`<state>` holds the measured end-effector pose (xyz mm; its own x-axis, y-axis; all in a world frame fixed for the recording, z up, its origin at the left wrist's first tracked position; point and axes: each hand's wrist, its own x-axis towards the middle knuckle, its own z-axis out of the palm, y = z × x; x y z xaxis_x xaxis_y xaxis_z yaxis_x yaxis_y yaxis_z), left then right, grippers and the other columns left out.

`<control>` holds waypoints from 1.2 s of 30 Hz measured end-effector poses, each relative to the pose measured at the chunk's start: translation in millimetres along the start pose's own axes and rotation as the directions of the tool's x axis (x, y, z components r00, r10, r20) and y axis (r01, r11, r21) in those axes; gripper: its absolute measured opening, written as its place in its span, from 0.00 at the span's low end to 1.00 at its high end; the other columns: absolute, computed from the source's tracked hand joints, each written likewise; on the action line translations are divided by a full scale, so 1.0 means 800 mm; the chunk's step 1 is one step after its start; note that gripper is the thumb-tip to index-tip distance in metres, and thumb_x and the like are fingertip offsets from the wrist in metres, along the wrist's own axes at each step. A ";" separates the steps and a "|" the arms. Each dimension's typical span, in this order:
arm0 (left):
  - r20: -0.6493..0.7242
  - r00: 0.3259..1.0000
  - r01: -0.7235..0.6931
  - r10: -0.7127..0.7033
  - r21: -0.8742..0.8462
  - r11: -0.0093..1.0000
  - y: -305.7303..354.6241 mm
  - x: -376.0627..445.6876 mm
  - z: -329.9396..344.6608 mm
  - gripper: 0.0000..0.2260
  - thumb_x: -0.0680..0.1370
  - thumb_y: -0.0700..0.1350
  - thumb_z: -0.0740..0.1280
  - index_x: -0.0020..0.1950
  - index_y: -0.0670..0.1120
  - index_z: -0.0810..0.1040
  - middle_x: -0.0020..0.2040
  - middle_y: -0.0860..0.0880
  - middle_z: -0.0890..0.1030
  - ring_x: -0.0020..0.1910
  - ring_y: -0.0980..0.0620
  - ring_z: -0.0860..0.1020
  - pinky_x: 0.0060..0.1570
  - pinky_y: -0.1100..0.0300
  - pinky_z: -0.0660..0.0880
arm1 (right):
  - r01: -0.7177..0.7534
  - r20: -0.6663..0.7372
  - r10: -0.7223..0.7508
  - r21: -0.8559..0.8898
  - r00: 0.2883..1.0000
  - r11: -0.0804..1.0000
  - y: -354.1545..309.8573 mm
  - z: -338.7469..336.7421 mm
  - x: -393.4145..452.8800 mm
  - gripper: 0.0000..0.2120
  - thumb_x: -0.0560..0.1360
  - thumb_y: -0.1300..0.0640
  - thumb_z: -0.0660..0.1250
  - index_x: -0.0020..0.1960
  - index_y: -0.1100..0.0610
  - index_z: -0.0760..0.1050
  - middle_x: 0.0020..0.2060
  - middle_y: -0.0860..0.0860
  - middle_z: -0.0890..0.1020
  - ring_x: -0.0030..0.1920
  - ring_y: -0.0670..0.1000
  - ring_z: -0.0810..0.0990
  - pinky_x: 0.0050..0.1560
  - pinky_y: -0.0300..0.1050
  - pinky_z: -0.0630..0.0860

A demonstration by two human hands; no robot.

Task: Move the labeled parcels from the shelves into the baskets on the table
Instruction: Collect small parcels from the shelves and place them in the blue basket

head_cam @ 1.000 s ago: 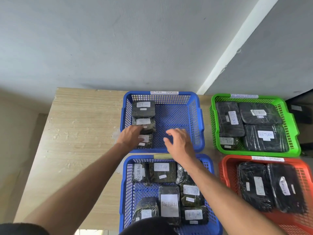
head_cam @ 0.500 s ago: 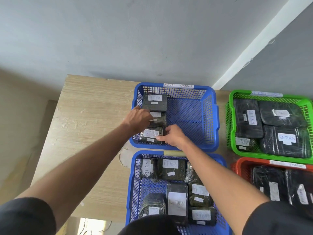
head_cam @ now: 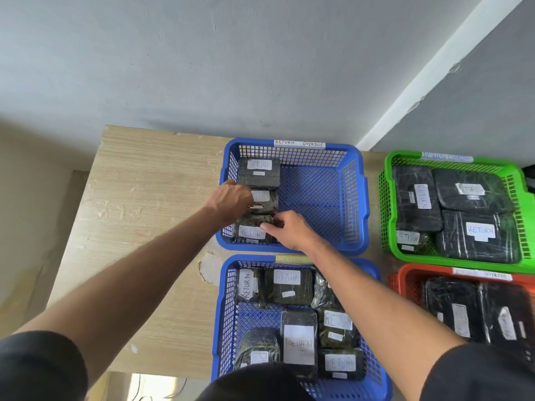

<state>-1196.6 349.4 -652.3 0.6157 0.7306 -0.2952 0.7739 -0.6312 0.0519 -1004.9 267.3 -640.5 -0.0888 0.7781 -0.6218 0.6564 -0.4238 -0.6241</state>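
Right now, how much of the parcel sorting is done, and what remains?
All four baskets already hold parcels. The far blue basket has three in a column at its left, the rest bare. Both hands work there: the left hand and the right hand are on the nearest parcel, seemingly settling it. The shelves are out of view, so what remains cannot be told.

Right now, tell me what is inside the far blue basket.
The far blue basket holds three labeled parcels in a row along its left wall. Left hand and right hand partly cover the nearer two.
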 end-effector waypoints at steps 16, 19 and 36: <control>0.042 0.996 0.074 -0.077 0.062 0.995 0.015 -0.004 -0.002 0.09 0.80 0.54 0.67 0.54 0.51 0.82 0.49 0.53 0.83 0.43 0.53 0.81 0.67 0.51 0.68 | -0.242 -0.067 0.238 -0.061 0.969 0.968 -0.002 0.017 0.040 0.22 0.72 0.40 0.73 0.44 0.60 0.78 0.38 0.55 0.81 0.38 0.56 0.81 0.32 0.43 0.72; 0.056 0.993 0.096 -0.100 0.072 0.993 0.017 -0.001 0.000 0.14 0.78 0.54 0.70 0.62 0.52 0.80 0.56 0.52 0.82 0.47 0.53 0.82 0.67 0.51 0.69 | -0.222 -0.093 0.220 -0.016 0.971 0.975 0.006 0.018 0.032 0.23 0.72 0.39 0.74 0.36 0.58 0.76 0.29 0.52 0.75 0.32 0.54 0.76 0.33 0.47 0.69; -0.244 0.951 0.111 -0.190 -0.306 0.946 0.118 -0.083 -0.037 0.13 0.75 0.40 0.70 0.59 0.41 0.78 0.58 0.44 0.83 0.55 0.41 0.82 0.55 0.46 0.78 | 0.037 -0.431 -0.097 -0.146 0.897 0.989 0.038 -0.072 -0.114 0.19 0.77 0.43 0.68 0.58 0.56 0.79 0.54 0.53 0.83 0.56 0.55 0.80 0.55 0.50 0.76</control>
<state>-1160.2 248.6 -599.5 0.4745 0.8783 -0.0577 0.8453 -0.4364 0.3083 -933.4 210.1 -575.7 0.1794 0.9390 -0.2934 0.7552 -0.3226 -0.5707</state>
